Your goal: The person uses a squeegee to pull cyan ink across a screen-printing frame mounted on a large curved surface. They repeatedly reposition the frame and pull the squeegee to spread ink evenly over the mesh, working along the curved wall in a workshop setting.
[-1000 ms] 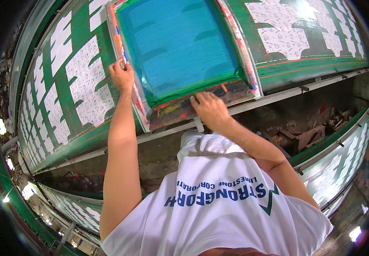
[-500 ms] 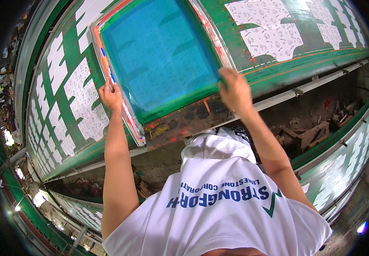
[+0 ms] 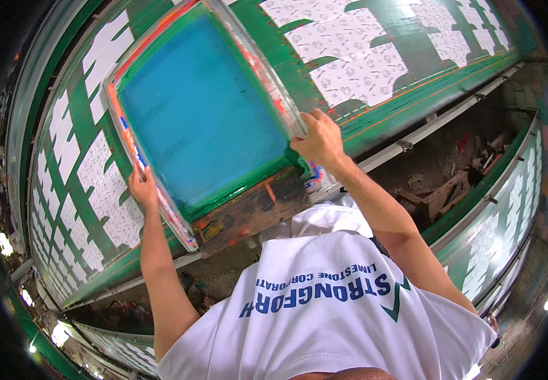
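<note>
A screen printing frame (image 3: 278, 104) with blue mesh (image 3: 204, 107) and a green border lies between my hands over the long green table. Its rails are smeared with red, orange, blue and white. My left hand (image 3: 143, 187) is closed around the left rail, near its lower part. On the opposite side my right hand (image 3: 321, 139) grips the right rail close to the near corner, its fingers curled over the edge. A dark, paint-stained board (image 3: 255, 209) runs along the frame's near end. Whatever lies under the mesh is hidden.
White cut pieces with small printed figures (image 3: 356, 76) lie right of the frame on the green table (image 3: 375, 123). More white pieces (image 3: 106, 164) spread out to the left. A metal rail (image 3: 438, 117) edges the table. Behind me stands another table (image 3: 476, 240), with debris (image 3: 438, 180) in the gap between.
My right hand, blurred at the near right corner before, now holds the right rail. Dark shapes that showed through the mesh have faded to nearly even blue. The view has shifted too.
</note>
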### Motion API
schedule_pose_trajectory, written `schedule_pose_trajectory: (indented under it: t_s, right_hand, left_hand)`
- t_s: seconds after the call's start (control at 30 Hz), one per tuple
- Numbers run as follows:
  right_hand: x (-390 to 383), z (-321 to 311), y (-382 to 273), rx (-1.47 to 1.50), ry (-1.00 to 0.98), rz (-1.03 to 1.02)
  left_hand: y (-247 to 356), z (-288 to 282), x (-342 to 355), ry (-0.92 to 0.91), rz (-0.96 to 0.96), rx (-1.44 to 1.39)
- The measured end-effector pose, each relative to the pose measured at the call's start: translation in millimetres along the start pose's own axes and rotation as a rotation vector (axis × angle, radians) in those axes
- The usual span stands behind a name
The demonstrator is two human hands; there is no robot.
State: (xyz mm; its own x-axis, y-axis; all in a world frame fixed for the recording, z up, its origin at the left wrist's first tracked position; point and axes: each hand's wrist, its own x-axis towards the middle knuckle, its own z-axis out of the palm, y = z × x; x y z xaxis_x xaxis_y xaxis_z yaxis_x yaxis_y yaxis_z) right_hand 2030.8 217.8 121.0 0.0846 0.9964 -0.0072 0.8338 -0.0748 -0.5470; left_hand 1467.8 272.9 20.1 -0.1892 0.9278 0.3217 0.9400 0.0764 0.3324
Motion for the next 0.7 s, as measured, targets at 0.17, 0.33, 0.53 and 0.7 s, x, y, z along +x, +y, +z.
schedule_pose_trajectory:
  t_s: [0.17, 0.33, 0.53, 0.7]
  right_hand:
    - [12.5, -33.6, -5.1, 0.003, 0.014, -0.067]
    - [46.4, -79.4, 55.0, 0.018, -0.055, -0.009]
    - [97.0, -153.2, 193.0, -0.023, 0.048, -0.058]
    - [125.9, -210.7, 306.4, -0.002, 0.066, -0.029]
  left_hand:
    - [12.8, -9.1, 12.6, -0.039, -0.019, -0.063]
    - [78.3, 1.3, 40.5, -0.009, 0.05, -0.062]
    - [223.3, 56.4, 54.0, 0.087, 0.144, -0.039]
    - [355.6, 108.4, 31.6, 0.065, 0.069, -0.001]
